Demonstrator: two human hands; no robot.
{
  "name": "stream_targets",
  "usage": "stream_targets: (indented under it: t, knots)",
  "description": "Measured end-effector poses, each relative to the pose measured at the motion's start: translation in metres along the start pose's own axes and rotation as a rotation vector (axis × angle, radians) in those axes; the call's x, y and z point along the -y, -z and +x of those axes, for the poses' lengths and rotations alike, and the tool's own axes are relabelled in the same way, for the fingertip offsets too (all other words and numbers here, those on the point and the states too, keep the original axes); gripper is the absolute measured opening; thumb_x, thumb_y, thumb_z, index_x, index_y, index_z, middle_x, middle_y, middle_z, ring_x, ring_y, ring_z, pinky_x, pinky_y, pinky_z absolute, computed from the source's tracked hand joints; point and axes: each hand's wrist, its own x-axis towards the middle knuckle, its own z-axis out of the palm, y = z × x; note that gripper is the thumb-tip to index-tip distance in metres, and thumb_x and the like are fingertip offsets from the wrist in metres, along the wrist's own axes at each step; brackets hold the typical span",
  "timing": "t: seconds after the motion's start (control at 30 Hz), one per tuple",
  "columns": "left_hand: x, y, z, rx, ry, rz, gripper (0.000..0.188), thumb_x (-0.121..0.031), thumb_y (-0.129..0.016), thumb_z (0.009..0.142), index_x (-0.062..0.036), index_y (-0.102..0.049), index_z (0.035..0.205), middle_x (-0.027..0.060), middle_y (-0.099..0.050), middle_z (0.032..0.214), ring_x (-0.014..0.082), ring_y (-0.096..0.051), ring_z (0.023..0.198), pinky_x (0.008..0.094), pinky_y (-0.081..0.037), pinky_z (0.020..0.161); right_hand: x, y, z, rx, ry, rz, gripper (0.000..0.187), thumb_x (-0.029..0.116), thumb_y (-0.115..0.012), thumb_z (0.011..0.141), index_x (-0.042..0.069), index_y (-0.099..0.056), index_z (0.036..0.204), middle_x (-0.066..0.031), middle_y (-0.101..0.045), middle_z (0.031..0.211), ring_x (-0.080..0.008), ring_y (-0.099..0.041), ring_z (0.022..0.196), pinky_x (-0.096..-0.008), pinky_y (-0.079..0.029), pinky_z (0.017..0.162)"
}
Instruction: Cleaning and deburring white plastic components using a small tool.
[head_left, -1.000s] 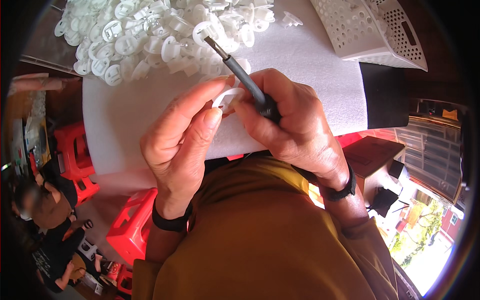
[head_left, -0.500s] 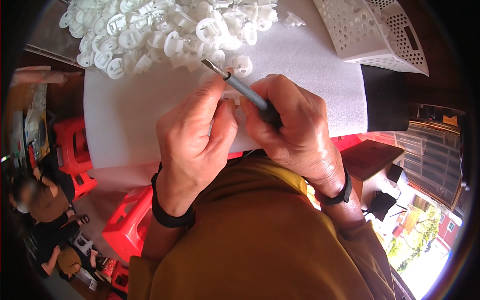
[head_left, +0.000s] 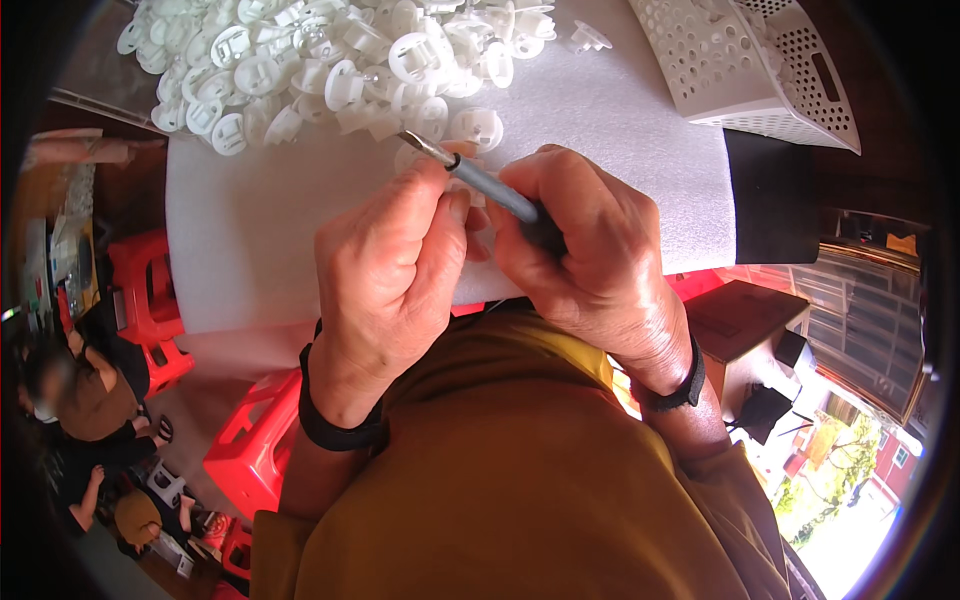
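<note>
My right hand is closed around the black handle of a slim tool with a grey shaft and a narrow metal tip. That tip points away to the upper left, over the fingers of my left hand. My left thumb and fingers are pinched together around a small white plastic part, mostly hidden by the fingers and the tool. Just beyond, a round white plastic piece lies at the near edge of a big heap of similar white pieces.
White foam sheeting covers the table. At the far right stands a white perforated basket with white pieces in it; a single piece lies beside it. Red plastic stools are at the left, where people sit. A brown-topped box stands right.
The tool's tip has dipped slightly nearer to me and left, and my right hand has shifted a little. My left fingers have changed position slightly, still pinched.
</note>
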Motion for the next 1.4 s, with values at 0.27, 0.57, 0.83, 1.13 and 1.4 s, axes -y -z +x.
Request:
stream_targets:
  t: [0.27,0.57,0.83,1.13,1.4]
  knots:
    - [0.003,-0.001,-0.002,0.023,0.038,-0.055,0.025,0.005,-0.052,0.090,0.0050,-0.056,0.115,0.0106,-0.065,0.071,0.0173,-0.065,0.060,0.0289,-0.053,0.055,0.002,-0.001,-0.001,-0.033,-0.035,0.036,0.015,-0.002,-0.066,0.078,0.004,-0.057,0.087,-0.0061,-0.060,0.071,-0.0184,-0.058,0.057,-0.0279,-0.046,0.053]
    - [0.002,-0.002,-0.006,-0.035,0.161,-0.175,0.015,0.005,-0.052,0.087,0.0041,-0.059,0.100,0.0067,-0.062,0.068,0.0102,-0.059,0.056,0.0250,-0.048,0.052,0.006,-0.004,-0.004,0.005,-0.016,0.015,0.018,-0.003,-0.066,0.075,0.003,-0.056,0.088,-0.0085,-0.058,0.071,-0.0223,-0.058,0.058,-0.0305,-0.046,0.053]
    - [0.007,-0.001,-0.006,-0.024,0.291,-0.209,0.013,0.005,-0.055,0.079,-0.0005,-0.059,0.091,0.0048,-0.057,0.063,0.0080,-0.053,0.054,0.0262,-0.045,0.051,0.009,-0.011,-0.004,0.043,0.026,-0.003,0.023,-0.003,-0.069,0.071,0.002,-0.056,0.090,-0.0120,-0.056,0.072,-0.0293,-0.058,0.060,-0.0343,-0.047,0.053]
    - [-0.004,0.008,-0.012,0.039,0.286,-0.312,0.021,-0.003,-0.055,0.089,0.0043,-0.057,0.109,0.0065,-0.064,0.075,0.0091,-0.059,0.060,0.0255,-0.048,0.055,0.011,-0.001,0.002,0.010,-0.184,0.140,0.011,0.004,-0.069,0.082,0.002,-0.061,0.090,-0.0019,-0.058,0.066,-0.0071,-0.053,0.059,-0.0237,-0.042,0.051]
    - [0.007,0.016,-0.010,0.129,0.231,-0.606,0.042,-0.024,-0.048,0.099,0.0092,-0.051,0.124,0.0148,-0.060,0.113,0.0203,-0.061,0.100,0.0345,-0.055,0.081,0.019,0.014,0.015,0.157,-0.677,0.585,0.015,0.012,-0.067,0.087,-0.001,-0.061,0.091,0.0023,-0.051,0.063,-0.0034,-0.042,0.055,-0.0206,-0.034,0.047]
